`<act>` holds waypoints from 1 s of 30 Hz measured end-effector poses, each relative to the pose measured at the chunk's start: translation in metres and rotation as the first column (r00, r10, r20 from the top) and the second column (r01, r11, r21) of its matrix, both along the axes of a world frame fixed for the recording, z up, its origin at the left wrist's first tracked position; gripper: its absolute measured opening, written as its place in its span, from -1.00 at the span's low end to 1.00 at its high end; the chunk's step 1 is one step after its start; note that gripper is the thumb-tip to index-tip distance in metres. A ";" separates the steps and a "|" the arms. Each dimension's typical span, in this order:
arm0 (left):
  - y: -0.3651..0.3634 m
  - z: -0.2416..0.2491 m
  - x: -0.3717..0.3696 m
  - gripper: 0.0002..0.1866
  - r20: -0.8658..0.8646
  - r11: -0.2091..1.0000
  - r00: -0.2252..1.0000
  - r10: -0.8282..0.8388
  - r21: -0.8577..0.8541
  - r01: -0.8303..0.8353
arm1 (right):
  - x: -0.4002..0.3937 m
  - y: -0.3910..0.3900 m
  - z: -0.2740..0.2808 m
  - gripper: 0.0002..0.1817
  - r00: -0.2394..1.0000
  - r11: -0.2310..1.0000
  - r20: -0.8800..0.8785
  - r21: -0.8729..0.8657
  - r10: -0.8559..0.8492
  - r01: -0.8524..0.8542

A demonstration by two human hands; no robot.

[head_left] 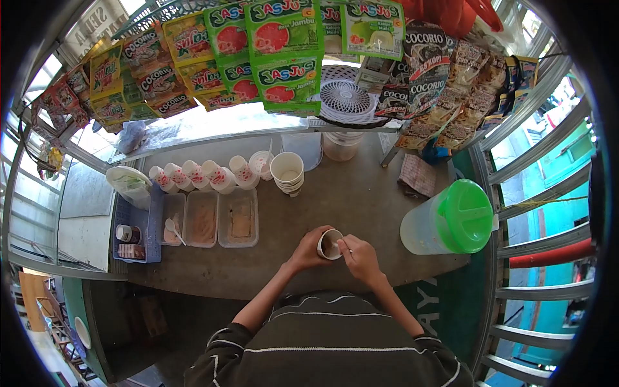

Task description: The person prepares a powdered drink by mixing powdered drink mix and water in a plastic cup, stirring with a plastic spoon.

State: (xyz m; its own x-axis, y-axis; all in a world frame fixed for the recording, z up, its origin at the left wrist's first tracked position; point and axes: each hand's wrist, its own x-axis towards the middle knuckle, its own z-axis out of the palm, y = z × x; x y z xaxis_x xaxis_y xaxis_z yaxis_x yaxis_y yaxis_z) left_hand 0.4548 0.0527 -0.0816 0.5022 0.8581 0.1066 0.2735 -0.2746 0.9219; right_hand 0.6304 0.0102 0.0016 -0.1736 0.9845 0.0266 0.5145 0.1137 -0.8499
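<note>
Both your arms reach forward from your torso (338, 332) and angle inward, so your hands meet close together, just ahead of your chest. Your left forearm (263, 298) slants up to the right, and your left hand (308, 250) curves in a closed grasp. Your right forearm (398, 306) slants up to the left, its wrist (379, 280) leading into your right hand (362, 259), whose fingers are bent into a pinch. Both forearms are bare.
</note>
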 end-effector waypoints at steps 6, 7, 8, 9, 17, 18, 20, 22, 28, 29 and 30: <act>-0.003 -0.002 0.002 -0.16 -0.034 0.995 0.999 0.002 0.100 0.002 | 0.001 0.001 -0.002 -0.64 0.999 0.999 -0.034 0.012 0.039 -0.039; -0.002 -0.002 0.002 -0.16 -0.034 0.993 0.999 0.000 0.118 0.004 | 0.001 0.001 -0.005 -0.64 0.996 0.996 0.071 0.056 0.063 -0.067; 0.000 -0.003 0.003 -0.16 -0.031 0.993 1.000 0.007 0.122 -0.003 | 0.003 0.002 -0.008 -0.64 0.981 0.990 0.177 0.095 0.084 -0.102; 0.001 -0.005 0.004 -0.16 -0.017 0.996 1.000 0.007 0.087 -0.005 | 0.006 0.004 -0.009 -0.64 0.979 0.989 0.182 0.094 0.092 -0.111; -0.005 -0.006 0.004 -0.15 0.003 0.997 0.998 0.068 0.044 -0.068 | 0.005 0.017 -0.001 -0.63 0.981 0.982 0.061 0.039 0.183 -0.185; -0.005 -0.005 0.004 -0.14 -0.006 0.997 0.998 0.069 0.023 -0.069 | 0.005 0.017 0.000 -0.63 0.981 0.982 0.065 0.040 0.184 -0.187; -0.004 -0.003 0.004 -0.14 -0.017 0.997 0.997 0.075 0.008 -0.075 | 0.003 0.020 0.002 -0.64 0.970 0.985 0.197 0.074 0.142 -0.159; -0.002 -0.002 0.002 -0.14 0.021 0.999 0.999 0.040 0.006 -0.040 | 0.005 0.024 -0.001 -0.66 0.967 0.974 0.165 0.081 0.196 -0.211; 0.000 -0.002 0.001 -0.15 -0.006 0.999 1.000 0.017 -0.034 -0.017 | 0.004 0.025 0.000 -0.69 0.969 0.978 0.171 0.068 0.181 -0.195; 0.002 0.000 0.001 -0.15 -0.007 0.999 1.000 0.010 -0.034 -0.010 | 0.004 0.025 -0.004 -0.69 0.968 0.971 0.140 0.084 0.209 -0.222; 0.003 0.002 0.001 -0.15 0.001 0.999 1.000 -0.007 -0.043 0.007 | 0.003 0.025 -0.001 -0.69 0.969 0.973 0.139 0.082 0.205 -0.218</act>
